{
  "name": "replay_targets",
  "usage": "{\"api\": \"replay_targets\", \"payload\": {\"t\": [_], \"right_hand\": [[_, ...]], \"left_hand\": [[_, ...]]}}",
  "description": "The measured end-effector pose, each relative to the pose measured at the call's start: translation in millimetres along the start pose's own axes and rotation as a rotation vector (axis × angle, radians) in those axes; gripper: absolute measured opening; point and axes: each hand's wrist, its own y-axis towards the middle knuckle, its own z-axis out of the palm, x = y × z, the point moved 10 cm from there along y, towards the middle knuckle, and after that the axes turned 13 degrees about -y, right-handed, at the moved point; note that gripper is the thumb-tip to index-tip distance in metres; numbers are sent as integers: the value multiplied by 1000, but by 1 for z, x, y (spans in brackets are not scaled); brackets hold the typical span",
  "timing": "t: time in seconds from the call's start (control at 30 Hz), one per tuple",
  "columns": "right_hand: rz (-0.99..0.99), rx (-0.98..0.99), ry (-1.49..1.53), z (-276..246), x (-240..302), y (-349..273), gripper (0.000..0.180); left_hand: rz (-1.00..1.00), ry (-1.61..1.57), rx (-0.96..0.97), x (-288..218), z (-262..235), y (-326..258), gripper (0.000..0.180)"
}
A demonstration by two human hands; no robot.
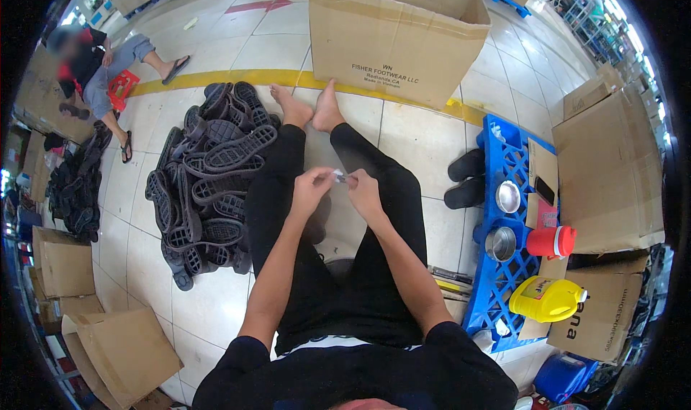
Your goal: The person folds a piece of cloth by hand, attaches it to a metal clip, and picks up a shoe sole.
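Observation:
I sit on a tiled floor with my legs in black trousers stretched forward. My left hand (311, 187) and my right hand (362, 190) meet above my lap, both pinching a small pale object (338, 175) between the fingertips; what it is cannot be made out. A heap of black shoe soles (205, 172) lies on the floor just left of my left leg.
A large open cardboard box (396, 35) stands beyond my bare feet on a yellow floor line. At right a blue plastic pallet (504, 230) carries two metal cups, a red cup, a yellow jug and a phone. Black slippers (466, 178) lie beside it. Another person (101, 64) sits far left.

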Motion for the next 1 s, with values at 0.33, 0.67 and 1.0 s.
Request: {"api": "replay_targets", "payload": {"t": [0.33,0.67,1.0], "right_hand": [[-79,-75,-37,-12,13,-2,10],[-73,-34,-96,-4,20,-2,16],[-92,-68,-60,-9,22,-3,19]], "left_hand": [[-170,-176,50,22,7,-2,20],[-86,-90,24,18,8,-2,15],[30,105,-4,-10,12,-4,9]]}}
